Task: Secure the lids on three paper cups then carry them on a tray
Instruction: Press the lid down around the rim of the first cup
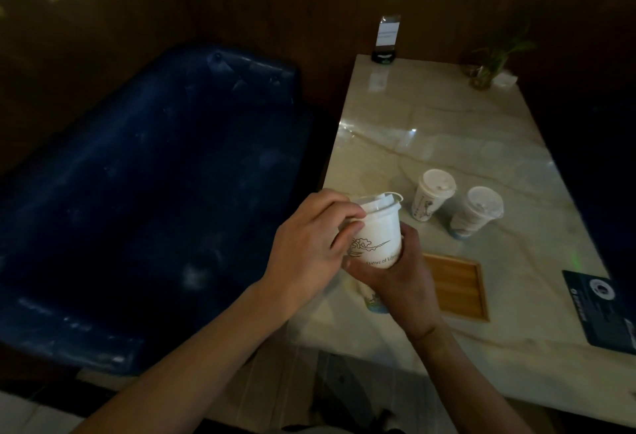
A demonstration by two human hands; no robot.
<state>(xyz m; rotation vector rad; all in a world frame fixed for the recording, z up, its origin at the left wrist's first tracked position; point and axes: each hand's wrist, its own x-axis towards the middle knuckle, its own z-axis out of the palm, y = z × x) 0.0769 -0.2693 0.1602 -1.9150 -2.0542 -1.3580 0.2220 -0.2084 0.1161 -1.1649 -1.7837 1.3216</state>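
Observation:
I hold a white paper cup (378, 241) with a line drawing and print above the table's near left corner. My right hand (402, 272) wraps its lower half from below. My left hand (309, 248) pinches the white lid (378, 205) at the cup's rim; the lid sits slightly askew, its small flap raised. Two more lidded paper cups stand on the marble table: one (433, 196) upright in the middle, the other (476, 210) just right of it. A wooden tray (457, 287) lies flat beside my right hand, nothing on it.
The marble table (447, 131) runs away from me, with a card holder (385, 39) and a small plant in a glass (487, 69) at the far end. A dark menu card (600, 309) lies at the right edge. A blue padded bench (155, 192) stands to the left.

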